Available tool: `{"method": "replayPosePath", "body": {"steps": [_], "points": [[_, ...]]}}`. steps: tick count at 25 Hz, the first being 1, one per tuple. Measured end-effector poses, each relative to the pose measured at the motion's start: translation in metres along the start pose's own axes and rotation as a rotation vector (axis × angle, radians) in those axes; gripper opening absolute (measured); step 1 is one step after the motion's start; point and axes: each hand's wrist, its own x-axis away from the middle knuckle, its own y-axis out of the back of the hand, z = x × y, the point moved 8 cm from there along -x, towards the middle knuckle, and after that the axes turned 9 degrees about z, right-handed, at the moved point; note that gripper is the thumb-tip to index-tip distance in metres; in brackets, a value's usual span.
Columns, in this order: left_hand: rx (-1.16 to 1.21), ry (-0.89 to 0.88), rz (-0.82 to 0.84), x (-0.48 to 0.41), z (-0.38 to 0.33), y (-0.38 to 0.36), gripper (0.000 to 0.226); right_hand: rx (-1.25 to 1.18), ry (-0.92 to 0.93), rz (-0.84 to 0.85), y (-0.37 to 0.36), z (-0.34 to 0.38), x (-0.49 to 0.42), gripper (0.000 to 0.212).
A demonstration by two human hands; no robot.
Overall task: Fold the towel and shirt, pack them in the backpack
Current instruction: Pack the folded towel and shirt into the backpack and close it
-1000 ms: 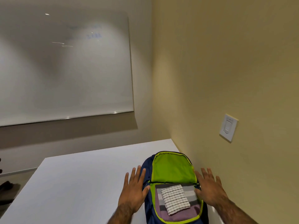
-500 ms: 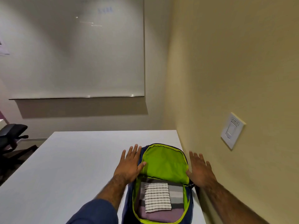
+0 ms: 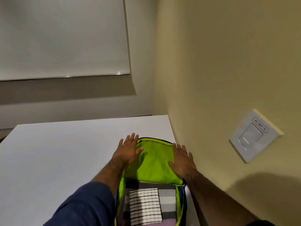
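White table (image 3: 65, 152) in a room corner, yellow wall on the right: open backpack (image 3: 119, 193), packed, two hands on its flap (image 3: 154, 160).
Left hand (image 3: 128, 150) and right hand (image 3: 182, 159) lie flat, fingers spread, on the edges of the limp lime-green flap, which is thrown to the far side. Folded checked towel (image 3: 145, 206), ribbed weave, lies on a grey-and-purple striped shirt (image 3: 167, 201) inside the bag. Closing seems next: draw the flap nearward evenly, keeping cloth clear of the zip.

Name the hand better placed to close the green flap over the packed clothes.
Probably the left hand: its fingertips reach the flap's far rim, with table beside it. The right hand lies flat on it, near the wall.
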Motion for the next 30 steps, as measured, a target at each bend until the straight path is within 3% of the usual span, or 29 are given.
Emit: {"method": "replayPosePath", "body": {"steps": [2,11,14,20,25,28,30], "points": [[0.010,-0.016,0.013,-0.034,-0.003,-0.003,0.075,0.001,-0.011,0.020,0.000,-0.003,-0.027,0.086],[-0.029,-0.024,0.073,-0.095,0.008,-0.023,0.063,0.003,-0.006,0.038,0.000,0.008,-0.088,0.084],[0.006,-0.039,0.006,-0.094,0.007,-0.018,0.049,0.011,-0.013,0.037,0.001,0.007,-0.083,0.083],[0.522,-0.062,-0.183,-0.051,0.002,0.013,0.019,0.026,0.021,0.053,0.020,0.005,-0.057,0.078],[0.782,-0.154,-0.167,0.019,-0.006,0.022,0.004,-0.059,0.116,0.001,0.035,0.014,-0.010,0.066],[0.905,-0.110,-0.122,0.061,-0.009,0.018,0.052,-0.141,0.277,-0.088,0.049,0.030,0.039,0.068],[0.943,-0.058,-0.132,0.089,-0.016,0.014,0.070,-0.195,0.328,-0.138,0.049,0.031,0.068,0.088]]}}
